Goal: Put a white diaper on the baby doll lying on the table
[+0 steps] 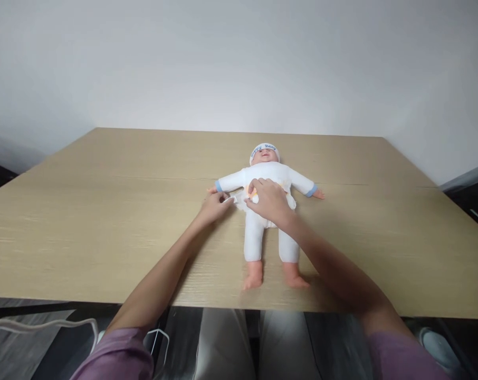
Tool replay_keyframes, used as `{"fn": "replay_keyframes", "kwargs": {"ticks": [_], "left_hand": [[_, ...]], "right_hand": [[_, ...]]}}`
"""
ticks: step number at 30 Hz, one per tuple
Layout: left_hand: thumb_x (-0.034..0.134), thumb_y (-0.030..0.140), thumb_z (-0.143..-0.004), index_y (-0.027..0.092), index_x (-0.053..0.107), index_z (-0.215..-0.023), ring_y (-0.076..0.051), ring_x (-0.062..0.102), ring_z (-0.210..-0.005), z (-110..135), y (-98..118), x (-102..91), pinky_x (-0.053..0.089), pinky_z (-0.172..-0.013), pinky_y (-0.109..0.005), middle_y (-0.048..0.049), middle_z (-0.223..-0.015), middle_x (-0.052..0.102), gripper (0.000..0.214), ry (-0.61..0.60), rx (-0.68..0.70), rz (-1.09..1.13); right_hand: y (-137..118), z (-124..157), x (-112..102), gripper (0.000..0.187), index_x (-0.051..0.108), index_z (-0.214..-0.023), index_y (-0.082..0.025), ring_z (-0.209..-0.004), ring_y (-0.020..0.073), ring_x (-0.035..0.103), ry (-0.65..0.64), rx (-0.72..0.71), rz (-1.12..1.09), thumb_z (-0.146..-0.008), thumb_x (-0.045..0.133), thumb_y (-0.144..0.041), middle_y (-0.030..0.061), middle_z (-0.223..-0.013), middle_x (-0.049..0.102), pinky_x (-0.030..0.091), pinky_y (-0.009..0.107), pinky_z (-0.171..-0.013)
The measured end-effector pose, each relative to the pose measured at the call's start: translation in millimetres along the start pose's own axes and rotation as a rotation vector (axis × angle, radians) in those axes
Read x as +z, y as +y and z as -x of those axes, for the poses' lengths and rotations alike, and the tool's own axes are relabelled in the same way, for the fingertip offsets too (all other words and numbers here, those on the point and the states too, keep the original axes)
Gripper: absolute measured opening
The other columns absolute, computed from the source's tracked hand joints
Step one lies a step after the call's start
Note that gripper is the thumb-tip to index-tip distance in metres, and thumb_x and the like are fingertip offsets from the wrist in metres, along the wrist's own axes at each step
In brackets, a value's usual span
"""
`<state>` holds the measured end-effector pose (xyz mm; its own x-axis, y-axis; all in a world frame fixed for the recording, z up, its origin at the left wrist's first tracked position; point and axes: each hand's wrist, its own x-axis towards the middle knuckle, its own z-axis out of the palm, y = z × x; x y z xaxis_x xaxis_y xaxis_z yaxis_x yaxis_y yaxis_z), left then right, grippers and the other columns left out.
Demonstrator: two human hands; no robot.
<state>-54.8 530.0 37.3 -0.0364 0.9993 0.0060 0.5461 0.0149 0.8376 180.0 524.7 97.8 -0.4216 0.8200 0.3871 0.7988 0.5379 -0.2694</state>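
A baby doll [267, 171] in a white suit with blue cuffs and a white cap lies on its back, feet toward me. Around its hips is a white diaper [241, 199] with some orange print at the front. My left hand [215, 206] pinches the diaper's side tab, pulled out to the left beside the doll's hand. Over the doll's belly, my right hand [271, 201] has its fingers bent onto the diaper's front edge. That hand hides much of the diaper's middle.
The doll rests on a wide wooden table [104, 211], whose front edge is close to my lap. A pale wall [239, 63] stands behind it. Below the table at the left hangs a white cable [45, 324].
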Motion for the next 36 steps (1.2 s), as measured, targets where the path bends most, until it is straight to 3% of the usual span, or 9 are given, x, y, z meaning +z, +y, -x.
{"fn": "replay_keyframes", "kwargs": {"ticks": [6,11,17,20,23,27,29,32,36], "left_hand": [[0.077,0.056,-0.082,0.022,0.062,-0.071,-0.022,0.059,-0.08,-5.7,10.0,-9.1,0.049,-0.076,-0.032,-0.0012,-0.071,0.058,0.039,-0.056,0.044,0.187],[0.069,0.056,-0.089,0.02,0.058,-0.071,-0.017,0.051,-0.074,4.0,36.2,-14.3,0.043,-0.072,-0.029,0.0006,-0.071,0.055,0.042,-0.122,0.155,0.257],[0.066,0.045,-0.094,0.018,0.067,-0.085,-0.014,0.042,-0.068,0.9,74.0,14.1,0.031,-0.065,-0.029,0.0032,-0.071,0.052,0.028,-0.206,0.262,0.203],[0.064,0.042,-0.096,0.018,0.065,-0.086,-0.016,0.048,-0.072,-6.1,81.2,28.3,0.036,-0.068,-0.03,0.0014,-0.075,0.057,0.026,-0.249,0.313,0.253],[0.054,0.054,-0.104,0.019,0.062,-0.082,-0.019,0.053,-0.079,-11.2,77.7,34.3,0.042,-0.075,-0.032,-0.0019,-0.08,0.06,0.042,-0.257,0.35,0.334],[0.047,0.07,-0.108,0.02,0.057,-0.08,-0.019,0.051,-0.08,-12.2,64.6,38.2,0.044,-0.079,-0.034,-0.0027,-0.081,0.055,0.059,-0.216,0.393,0.425],[0.051,0.073,-0.107,0.02,0.056,-0.084,-0.018,0.051,-0.08,-11.2,57.2,42.1,0.044,-0.078,-0.033,-0.0019,-0.081,0.054,0.058,-0.184,0.41,0.452],[0.06,0.073,-0.104,0.024,0.053,-0.108,-0.015,0.047,-0.07,-10.4,46.2,49.7,0.039,-0.068,-0.029,0.0034,-0.076,0.052,0.049,-0.134,0.38,0.546],[0.078,0.07,-0.094,0.029,0.042,-0.12,-0.012,0.047,-0.063,-10.7,36.4,56.1,0.037,-0.061,-0.025,0.0073,-0.078,0.056,0.06,-0.178,0.293,0.73]], "right_hand": [[-2.0,-0.7,-2.3,0.017,0.065,-0.105,-0.023,-0.105,0.0305,0.065,-0.024,0.002,-0.008,-0.097,0.077,-0.032,0.0077,-0.11,0.075,0.045,0.041,-0.091],[-4.0,-0.7,-2.9,0.021,0.065,-0.112,-0.021,-0.109,0.0292,0.065,-0.046,0.033,-0.013,-0.098,0.076,-0.033,0.0074,-0.113,0.076,0.045,0.04,-0.094],[-4.6,-2.2,-10.8,0.037,0.064,-0.13,-0.018,-0.114,0.0314,0.068,-0.085,0.052,-0.038,-0.098,0.073,-0.034,0.0111,-0.121,0.077,0.047,0.039,-0.093],[0.3,-4.5,-20.6,0.051,0.06,-0.145,-0.018,-0.117,0.0312,0.07,-0.14,0.065,-0.109,-0.097,0.072,-0.033,0.011,-0.124,0.078,0.048,0.037,-0.091],[7.2,-7.9,-28.6,0.05,0.056,-0.153,-0.021,-0.107,0.0261,0.074,-0.203,0.106,-0.207,-0.104,0.065,-0.031,0.0053,-0.109,0.08,0.046,0.034,-0.086],[14.3,-10.6,-29.7,0.032,0.063,-0.142,-0.024,-0.094,0.022,0.072,-0.194,0.127,-0.241,-0.113,0.053,-0.034,0.0002,-0.097,0.078,0.041,0.031,-0.078],[16.8,-10.8,-27.6,0.031,0.064,-0.141,-0.025,-0.091,0.0218,0.071,-0.184,0.122,-0.243,-0.114,0.053,-0.034,-0.0001,-0.095,0.077,0.039,0.031,-0.077],[19.8,-10.2,-24.6,0.032,0.063,-0.143,-0.026,-0.089,0.022,0.07,-0.168,0.103,-0.26,-0.112,0.054,-0.032,-0.0003,-0.095,0.076,0.038,0.03,-0.076],[21.8,-8.9,-21.8,0.037,0.061,-0.143,-0.025,-0.086,0.0222,0.069,-0.144,0.121,-0.286,-0.107,0.054,-0.025,-0.0004,-0.091,0.073,0.04,0.03,-0.077]]}}
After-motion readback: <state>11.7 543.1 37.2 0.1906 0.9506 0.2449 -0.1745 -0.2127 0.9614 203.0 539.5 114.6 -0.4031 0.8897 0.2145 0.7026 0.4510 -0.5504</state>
